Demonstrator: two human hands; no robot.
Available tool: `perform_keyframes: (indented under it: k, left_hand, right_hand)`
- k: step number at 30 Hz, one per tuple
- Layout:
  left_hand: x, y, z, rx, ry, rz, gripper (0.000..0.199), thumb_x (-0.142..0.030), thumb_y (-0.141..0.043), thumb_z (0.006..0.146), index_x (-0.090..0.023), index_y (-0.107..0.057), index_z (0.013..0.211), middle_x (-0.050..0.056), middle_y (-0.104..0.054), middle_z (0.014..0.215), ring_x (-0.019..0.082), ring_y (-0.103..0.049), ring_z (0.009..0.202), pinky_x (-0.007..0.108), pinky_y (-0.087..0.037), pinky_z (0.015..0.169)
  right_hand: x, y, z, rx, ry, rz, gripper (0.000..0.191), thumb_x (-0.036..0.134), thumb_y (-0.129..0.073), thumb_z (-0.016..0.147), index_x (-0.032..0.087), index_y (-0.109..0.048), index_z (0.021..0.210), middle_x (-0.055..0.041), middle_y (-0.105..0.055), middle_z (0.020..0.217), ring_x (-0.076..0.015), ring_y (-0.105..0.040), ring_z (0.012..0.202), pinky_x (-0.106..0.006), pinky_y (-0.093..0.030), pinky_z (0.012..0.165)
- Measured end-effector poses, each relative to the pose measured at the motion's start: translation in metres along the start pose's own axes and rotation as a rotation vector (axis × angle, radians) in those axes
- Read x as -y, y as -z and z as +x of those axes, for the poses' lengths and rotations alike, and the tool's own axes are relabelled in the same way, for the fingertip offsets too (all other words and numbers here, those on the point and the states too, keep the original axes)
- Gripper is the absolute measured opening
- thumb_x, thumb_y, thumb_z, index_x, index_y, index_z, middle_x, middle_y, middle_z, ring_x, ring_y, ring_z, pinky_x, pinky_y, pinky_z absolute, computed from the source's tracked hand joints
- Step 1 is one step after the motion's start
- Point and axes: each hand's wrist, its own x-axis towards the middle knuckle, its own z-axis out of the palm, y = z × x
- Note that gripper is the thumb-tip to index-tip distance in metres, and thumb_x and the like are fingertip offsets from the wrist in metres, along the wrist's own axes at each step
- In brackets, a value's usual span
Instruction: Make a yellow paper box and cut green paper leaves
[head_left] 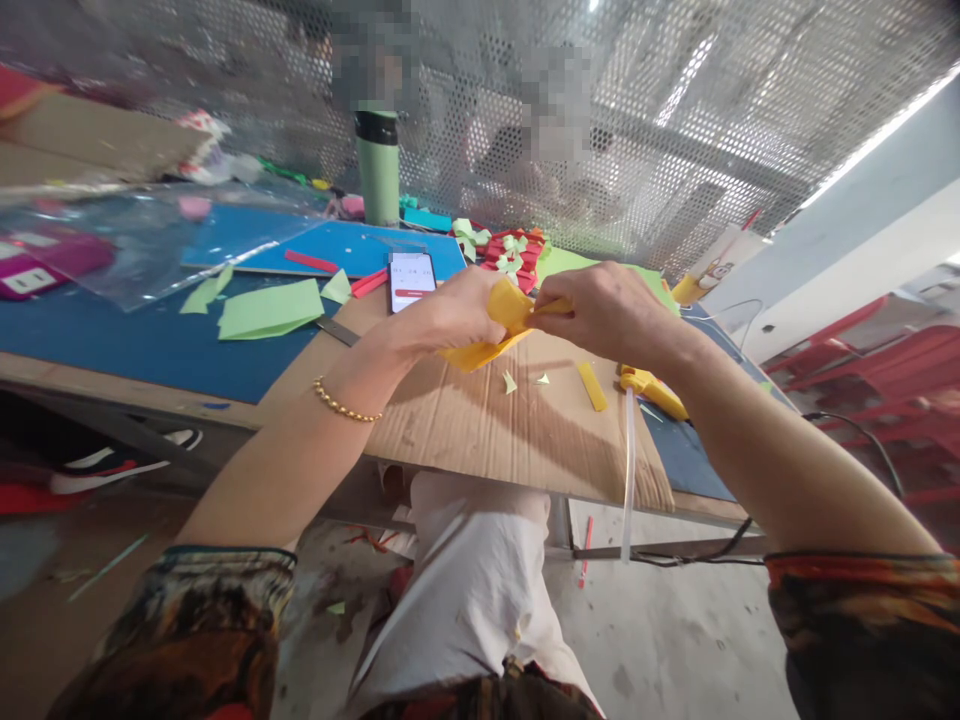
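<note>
Over a sheet of brown cardboard (480,420), both hands hold a piece of folded yellow paper (480,352). My left hand (461,308) is closed on its left part, and one yellow flap rises beside the thumb. My right hand (596,305) pinches the right end between thumb and fingers. Below the hands, small pale green scraps (510,382) and a short yellow strip (592,386) lie on the cardboard. A yellow glue gun (652,391) with a clear glue stick (628,480) lies at the cardboard's right edge.
A phone (412,281) stands behind my left hand. Green paper (270,308) and a metal ruler (337,331) lie to the left. Farther back are a green tumbler (378,170), red and green folded pieces (517,255) and a cup (716,265). A perforated metal screen rises behind the table.
</note>
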Motion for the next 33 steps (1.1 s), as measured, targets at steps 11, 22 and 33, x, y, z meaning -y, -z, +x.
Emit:
perform_keyframes:
  k: [11, 22, 33]
  left_hand:
    - [0.009, 0.001, 0.003, 0.006, -0.083, 0.018, 0.024, -0.007, -0.069, 0.066, -0.018, -0.07, 0.088, -0.002, -0.073, 0.084, 0.014, -0.065, 0.075, 0.024, -0.046, 0.061]
    - [0.012, 0.0, 0.005, 0.01, -0.16, 0.001, 0.024, -0.005, -0.069, 0.064, -0.018, -0.067, 0.085, 0.0, -0.074, 0.086, 0.016, -0.066, 0.077, 0.028, -0.047, 0.064]
    - [0.01, 0.002, 0.004, 0.06, -0.138, -0.018, 0.024, -0.019, -0.069, 0.062, -0.019, -0.068, 0.087, 0.001, -0.073, 0.089, 0.016, -0.064, 0.078, 0.029, -0.047, 0.065]
  right_hand:
    - [0.004, 0.005, 0.003, 0.058, -0.033, 0.017, 0.024, 0.031, -0.069, 0.093, 0.022, -0.088, 0.106, -0.0091, -0.08, 0.091, -0.0226, -0.065, 0.08, -0.035, -0.037, 0.072]
    - [-0.001, 0.006, 0.006, 0.115, -0.014, 0.1, 0.021, 0.029, -0.068, 0.087, 0.02, -0.086, 0.093, -0.0038, -0.069, 0.074, -0.0154, -0.05, 0.065, -0.033, -0.034, 0.067]
    - [-0.002, 0.005, 0.005, 0.127, 0.0, 0.122, 0.017, 0.029, -0.067, 0.089, 0.02, -0.082, 0.087, -0.0014, -0.061, 0.068, -0.014, -0.044, 0.062, -0.034, -0.033, 0.066]
